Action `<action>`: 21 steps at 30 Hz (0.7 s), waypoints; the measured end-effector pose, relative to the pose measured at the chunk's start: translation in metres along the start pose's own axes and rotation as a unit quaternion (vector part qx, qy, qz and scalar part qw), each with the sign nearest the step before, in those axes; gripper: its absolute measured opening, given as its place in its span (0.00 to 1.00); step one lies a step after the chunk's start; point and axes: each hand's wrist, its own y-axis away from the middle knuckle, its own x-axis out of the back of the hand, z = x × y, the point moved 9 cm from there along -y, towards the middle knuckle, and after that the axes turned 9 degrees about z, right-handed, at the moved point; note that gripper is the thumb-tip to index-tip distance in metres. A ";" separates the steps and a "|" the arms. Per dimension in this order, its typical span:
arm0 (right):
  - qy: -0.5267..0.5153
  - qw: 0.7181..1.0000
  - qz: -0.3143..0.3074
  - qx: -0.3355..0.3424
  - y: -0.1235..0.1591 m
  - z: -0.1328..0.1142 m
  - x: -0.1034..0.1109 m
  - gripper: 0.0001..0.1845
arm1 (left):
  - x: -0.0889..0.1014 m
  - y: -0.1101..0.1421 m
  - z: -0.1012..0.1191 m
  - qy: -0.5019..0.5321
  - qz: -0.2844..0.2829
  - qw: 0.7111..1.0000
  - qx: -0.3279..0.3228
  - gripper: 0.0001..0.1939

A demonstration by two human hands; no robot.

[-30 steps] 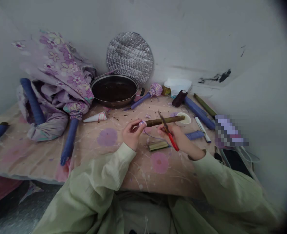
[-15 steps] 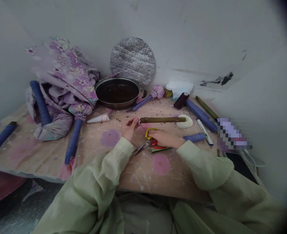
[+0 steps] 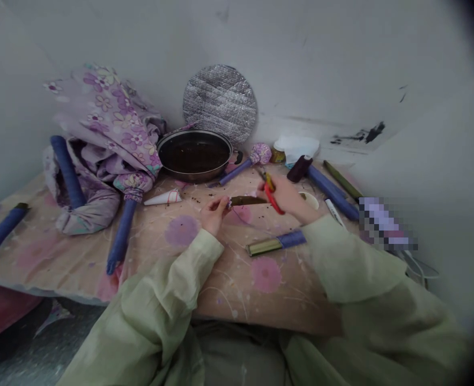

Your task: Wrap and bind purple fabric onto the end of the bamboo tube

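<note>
1. Left hand closed, pinching one end of a bamboo stick, which runs toward 3 o'clock.
2. Right hand closed around red-handled scissors, just beyond the stick's far end.
3. Pan at 11 o'clock on the surface.

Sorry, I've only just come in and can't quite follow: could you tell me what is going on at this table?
One person is working with bare hands at a low surface covered in floral cloth. Their left hand grips a bamboo stick near its purple-wrapped end, while their right hand holds red-handled scissors at the stick's other end. Blue-wrapped rods lie nearby, and a dark pan sits further back.
</note>
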 end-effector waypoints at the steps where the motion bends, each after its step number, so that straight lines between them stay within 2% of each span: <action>1: 0.034 0.996 0.029 -0.071 -0.012 0.015 0.011 0.10 | 0.000 0.000 0.000 -0.002 0.001 1.000 -0.001 0.15; 5: 0.098 0.984 0.087 -0.123 -0.046 0.037 0.035 0.14 | 0.001 -0.001 -0.002 -0.007 -0.001 1.000 -0.002 0.15; 10: 0.149 0.976 0.103 -0.124 -0.051 0.051 0.039 0.19 | 0.001 0.000 -0.002 -0.007 -0.001 1.000 -0.006 0.17; 14: 0.157 0.984 0.071 -0.039 -0.037 0.034 0.031 0.18 | 0.000 0.000 -0.001 -0.013 -0.001 1.000 -0.007 0.17; 17: 0.144 0.988 0.003 0.060 -0.016 0.006 0.012 0.14 | -0.001 0.001 0.000 -0.020 -0.003 1.000 -0.008 0.18; 21: 0.130 0.973 -0.074 0.174 0.015 -0.028 -0.014 0.13 | -0.006 0.002 0.006 -0.031 -0.010 0.999 -0.020 0.19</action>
